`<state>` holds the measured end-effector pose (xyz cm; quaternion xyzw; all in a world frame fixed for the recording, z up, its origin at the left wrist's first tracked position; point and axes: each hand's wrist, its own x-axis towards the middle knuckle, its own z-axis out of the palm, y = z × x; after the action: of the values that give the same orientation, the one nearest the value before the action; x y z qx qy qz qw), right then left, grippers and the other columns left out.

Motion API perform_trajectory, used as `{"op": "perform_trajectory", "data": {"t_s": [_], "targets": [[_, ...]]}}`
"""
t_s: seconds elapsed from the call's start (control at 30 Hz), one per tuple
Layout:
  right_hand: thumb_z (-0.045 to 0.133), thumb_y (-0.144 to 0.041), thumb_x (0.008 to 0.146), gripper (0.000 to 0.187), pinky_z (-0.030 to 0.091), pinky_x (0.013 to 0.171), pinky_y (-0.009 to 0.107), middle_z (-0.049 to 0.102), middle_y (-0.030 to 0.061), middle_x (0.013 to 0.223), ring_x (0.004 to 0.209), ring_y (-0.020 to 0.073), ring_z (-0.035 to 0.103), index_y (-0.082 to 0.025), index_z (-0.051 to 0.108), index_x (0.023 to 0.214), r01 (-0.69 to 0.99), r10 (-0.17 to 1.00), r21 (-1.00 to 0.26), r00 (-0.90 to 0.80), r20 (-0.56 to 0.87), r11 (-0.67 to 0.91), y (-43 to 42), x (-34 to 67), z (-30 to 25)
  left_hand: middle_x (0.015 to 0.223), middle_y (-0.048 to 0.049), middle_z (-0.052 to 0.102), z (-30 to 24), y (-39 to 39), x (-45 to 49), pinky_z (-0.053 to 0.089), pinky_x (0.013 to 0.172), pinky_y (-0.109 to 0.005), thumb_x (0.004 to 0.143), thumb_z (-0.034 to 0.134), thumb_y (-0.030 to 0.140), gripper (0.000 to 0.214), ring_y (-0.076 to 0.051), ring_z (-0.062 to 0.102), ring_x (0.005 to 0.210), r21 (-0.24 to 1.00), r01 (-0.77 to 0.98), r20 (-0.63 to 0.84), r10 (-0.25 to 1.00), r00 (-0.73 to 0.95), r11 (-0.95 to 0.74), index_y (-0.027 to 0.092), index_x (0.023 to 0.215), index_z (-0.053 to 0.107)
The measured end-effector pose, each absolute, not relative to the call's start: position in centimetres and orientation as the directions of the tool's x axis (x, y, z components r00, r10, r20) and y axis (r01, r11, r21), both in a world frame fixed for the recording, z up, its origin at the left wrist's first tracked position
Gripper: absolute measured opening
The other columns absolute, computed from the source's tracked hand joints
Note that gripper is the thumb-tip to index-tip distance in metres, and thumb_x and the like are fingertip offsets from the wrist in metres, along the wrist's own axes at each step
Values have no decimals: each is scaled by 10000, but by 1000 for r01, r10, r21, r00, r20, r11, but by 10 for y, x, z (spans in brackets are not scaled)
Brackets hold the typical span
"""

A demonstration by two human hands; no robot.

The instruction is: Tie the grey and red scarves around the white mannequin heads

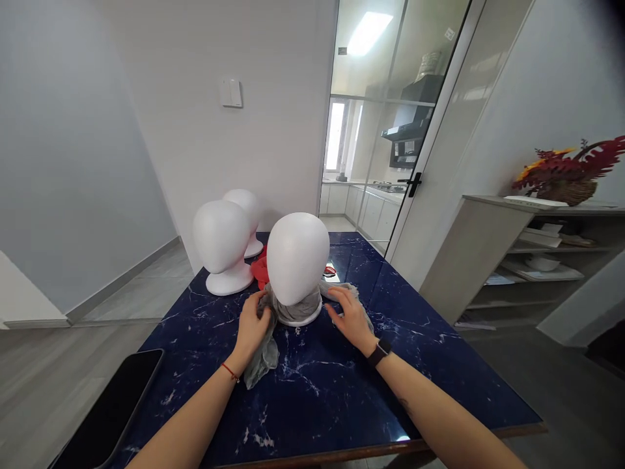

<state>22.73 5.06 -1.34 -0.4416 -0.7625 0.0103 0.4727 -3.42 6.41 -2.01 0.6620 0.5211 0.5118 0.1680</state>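
A white foam mannequin head [297,257] stands in the middle of the dark blue marble table [342,384]. A grey scarf [266,352] is wrapped around its neck, and one end trails toward me on the tabletop. My left hand [252,329] is closed on the scarf at the left of the neck. At the right side, my right hand [350,317] rests with fingers spread on the scarf's other end. There is a red string on my left wrist and a black watch on my right.
Two more white mannequin heads [222,244] [247,212] stand at the table's far left, with red cloth [261,268] beside them. A black phone [114,407] lies at the near left edge. A shelf unit [532,254] and a glass door [405,130] are to the right.
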Motion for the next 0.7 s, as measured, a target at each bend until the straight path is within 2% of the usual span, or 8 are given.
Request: {"op": "perform_trajectory", "data": {"t_s": [0.07, 0.13, 0.23, 0.33, 0.43, 0.5, 0.6, 0.7], "targets": [[457, -225, 890, 343, 423, 978, 410, 553, 87, 1198, 1129, 216, 506, -236, 502, 1229, 623, 652, -359, -335, 681, 695, 43, 215, -12, 1208, -96, 559, -23, 64, -29, 390, 979, -433, 730, 505, 166, 485, -247, 507, 1119, 644, 585, 549, 830, 96, -493, 186, 1214, 485], [446, -216, 896, 394, 416, 988, 405, 521, 80, 1265, 1163, 215, 487, -240, 451, 1289, 609, 639, -309, -451, 623, 731, 39, 204, -14, 1219, -100, 548, -28, 65, -25, 394, 976, -430, 724, 510, 130, 544, -249, 497, 1131, 565, 623, 562, 805, 188, -540, 189, 1261, 438], [477, -234, 886, 456, 418, 956, 436, 514, 93, 1275, 1144, 244, 489, -229, 395, 1334, 664, 677, -270, -485, 554, 697, 40, 194, -18, 1081, -89, 602, -29, 65, -24, 433, 894, -421, 744, 497, 102, 472, -254, 528, 1024, 451, 715, 543, 800, 255, -534, 195, 1207, 486], [522, -261, 869, 380, 439, 861, 439, 585, 95, 1112, 1023, 257, 521, -219, 473, 1244, 737, 720, -218, -477, 504, 640, 42, 191, -19, 988, -81, 613, -23, 61, -24, 438, 836, -421, 759, 496, 93, 345, -263, 528, 955, 286, 801, 523, 786, 330, -526, 211, 1073, 575], [552, -297, 861, 226, 432, 809, 404, 596, 64, 953, 940, 238, 513, -220, 557, 1073, 777, 738, -147, -494, 459, 612, 41, 190, -17, 1030, -83, 588, -13, 52, -20, 421, 865, -423, 772, 473, 71, 305, -256, 511, 987, 123, 815, 527, 734, 430, -566, 219, 1006, 602], [570, -331, 852, 187, 418, 815, 392, 582, 50, 929, 932, 229, 500, -221, 574, 1004, 794, 743, -109, -497, 449, 598, 38, 189, -14, 1045, -83, 581, -8, 47, -15, 414, 888, -413, 776, 457, 60, 266, -246, 501, 1008, 31, 784, 499, 689, 525, -620, 204, 941, 607], [609, -360, 824, 172, 367, 911, 412, 567, 45, 987, 992, 228, 477, -217, 592, 918, 794, 723, -58, -519, 456, 606, 35, 189, -13, 1079, -86, 576, -7, 41, -8, 391, 932, -399, 750, 495, 77, 191, -251, 479, 1058, -32, 754, 439, 669, 600, -656, 179, 875, 598], [618, -368, 818, 166, 276, 1010, 432, 580, 31, 975, 1024, 219, 472, -211, 590, 864, 770, 699, -36, -557, 449, 637, 36, 190, -14, 1075, -103, 574, -9, 40, -7, 375, 941, -394, 714, 537, 108, 289, -260, 485, 1049, -16, 807, 418, 729, 541, -590, 148, 999, 572]]}}
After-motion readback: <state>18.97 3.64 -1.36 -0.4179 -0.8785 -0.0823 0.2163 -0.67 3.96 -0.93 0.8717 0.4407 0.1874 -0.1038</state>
